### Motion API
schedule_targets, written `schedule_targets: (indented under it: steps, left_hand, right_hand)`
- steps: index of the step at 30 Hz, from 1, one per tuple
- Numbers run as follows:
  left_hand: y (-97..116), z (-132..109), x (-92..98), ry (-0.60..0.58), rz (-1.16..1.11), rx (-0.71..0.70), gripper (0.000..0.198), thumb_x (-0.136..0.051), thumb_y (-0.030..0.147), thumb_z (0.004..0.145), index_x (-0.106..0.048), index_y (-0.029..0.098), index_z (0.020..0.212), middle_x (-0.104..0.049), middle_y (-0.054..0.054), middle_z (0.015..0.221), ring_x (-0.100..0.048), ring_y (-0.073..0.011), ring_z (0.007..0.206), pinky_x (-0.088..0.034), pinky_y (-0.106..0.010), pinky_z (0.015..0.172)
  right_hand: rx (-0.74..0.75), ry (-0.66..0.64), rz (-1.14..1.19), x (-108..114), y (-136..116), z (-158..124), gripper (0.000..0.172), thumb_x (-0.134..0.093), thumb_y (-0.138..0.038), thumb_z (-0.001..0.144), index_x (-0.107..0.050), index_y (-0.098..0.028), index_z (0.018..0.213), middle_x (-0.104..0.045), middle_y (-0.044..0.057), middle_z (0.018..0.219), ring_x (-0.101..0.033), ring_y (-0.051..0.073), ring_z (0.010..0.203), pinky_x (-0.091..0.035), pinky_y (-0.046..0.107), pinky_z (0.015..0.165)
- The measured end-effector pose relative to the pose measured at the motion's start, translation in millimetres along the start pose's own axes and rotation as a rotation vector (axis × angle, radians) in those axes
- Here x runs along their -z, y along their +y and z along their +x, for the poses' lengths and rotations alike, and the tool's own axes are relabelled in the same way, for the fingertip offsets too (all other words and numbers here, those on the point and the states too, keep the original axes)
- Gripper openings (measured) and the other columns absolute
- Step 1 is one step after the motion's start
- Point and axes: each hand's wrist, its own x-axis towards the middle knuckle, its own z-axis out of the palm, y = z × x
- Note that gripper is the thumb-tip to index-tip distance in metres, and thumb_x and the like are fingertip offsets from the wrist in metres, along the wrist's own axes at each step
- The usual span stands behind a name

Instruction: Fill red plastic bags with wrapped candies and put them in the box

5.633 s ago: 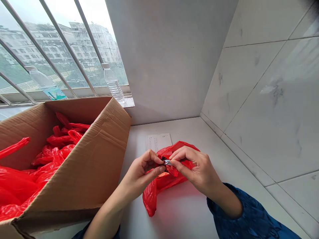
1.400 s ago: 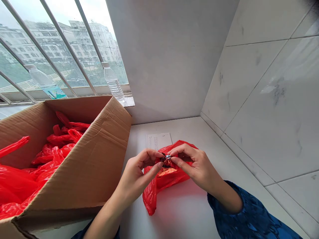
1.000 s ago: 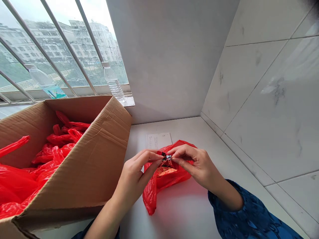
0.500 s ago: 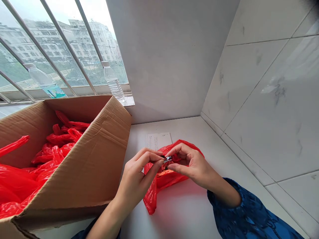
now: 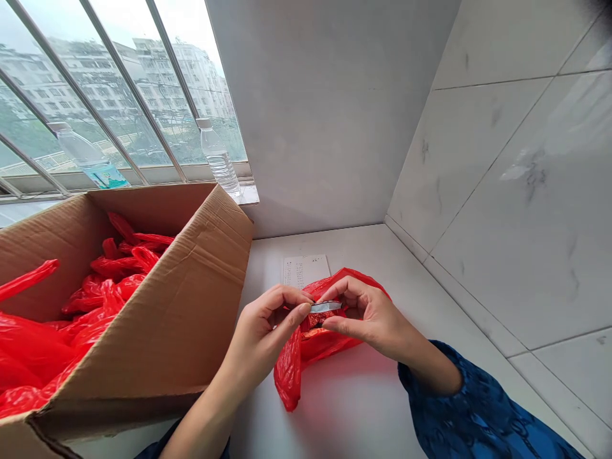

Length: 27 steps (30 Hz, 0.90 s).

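My left hand [image 5: 270, 322] is closed, its thumb and forefinger pinching one end of a small flat silvery packet [image 5: 326, 307] with a dark edge. Around the packet's other end is my right hand [image 5: 366, 312], thumb and forefinger apart. The forefinger tip is at the packet's upper edge; whether it touches is unclear. Directly beneath both hands, an opened red plastic bag [image 5: 329, 346] lies on the white surface. Some shiny red and orange wrapping shows in its mouth, partly hidden by my fingers.
To the left stands an open cardboard box [image 5: 157, 325] holding several red plastic bags [image 5: 115, 268]. A printed white card [image 5: 306, 268] lies behind the red bag. Two plastic bottles, one with a blue label [image 5: 102, 172] and one clear [image 5: 220, 159], stand by the barred window. Tiled wall [image 5: 516, 191] borders the right.
The silvery packet has turned in my left fingers, so its long pale face now shows instead of a small crinkled end. My right hand has stayed nearly in place.
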Motion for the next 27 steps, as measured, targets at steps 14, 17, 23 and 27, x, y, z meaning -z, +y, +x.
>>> schedule_targets:
  steps: [14, 17, 23, 27]
  left_hand:
    - [-1.6, -3.2, -6.6, -0.125, -0.138, 0.136, 0.036, -0.068, 0.037, 0.094, -0.054, 0.024, 0.124, -0.063, 0.002, 0.081, -0.063, -0.0144, 0.074, -0.048, -0.026, 0.068]
    - [-1.3, -4.1, -6.1, -0.132, -0.127, 0.124, 0.036, -0.069, 0.036, 0.093, -0.054, 0.023, 0.123, -0.063, 0.002, 0.079, -0.06, -0.0131, 0.072, -0.046, -0.025, 0.066]
    - [3.5, -1.4, -0.3, -0.21, -0.211, 0.145, 0.033, -0.07, 0.033, 0.093, -0.055, 0.021, 0.119, -0.061, 0.005, 0.07, -0.055, -0.0099, 0.063, -0.042, -0.021, 0.059]
    - [3.9, -1.0, 2.0, -0.243, -0.231, 0.149, 0.028, -0.07, 0.032, 0.094, -0.056, 0.022, 0.116, -0.06, 0.005, 0.068, -0.054, -0.0091, 0.061, -0.04, -0.02, 0.057]
  right_hand:
    - [0.024, 0.065, -0.096, -0.9, 0.1, -0.1, 0.021, -0.073, -0.039, 0.091, -0.061, -0.022, 0.09, -0.068, 0.005, 0.117, -0.067, 0.016, 0.086, -0.055, 0.03, 0.073]
    - [-0.019, 0.075, -0.065, -0.7, -1.8, -0.4, 0.026, -0.07, -0.043, 0.093, -0.059, -0.02, 0.087, -0.069, 0.004, 0.099, -0.065, 0.015, 0.078, -0.051, 0.029, 0.068]
    - [-0.061, 0.064, -0.045, 2.1, -1.9, -1.7, 0.032, -0.075, -0.044, 0.088, -0.057, -0.019, 0.081, -0.067, 0.002, 0.083, -0.057, 0.011, 0.064, -0.046, 0.027, 0.06]
    - [-0.055, 0.047, -0.052, 2.6, -3.6, -2.1, 0.03, -0.075, -0.043, 0.089, -0.059, -0.019, 0.081, -0.064, 0.0, 0.073, -0.057, 0.012, 0.065, -0.044, 0.026, 0.059]
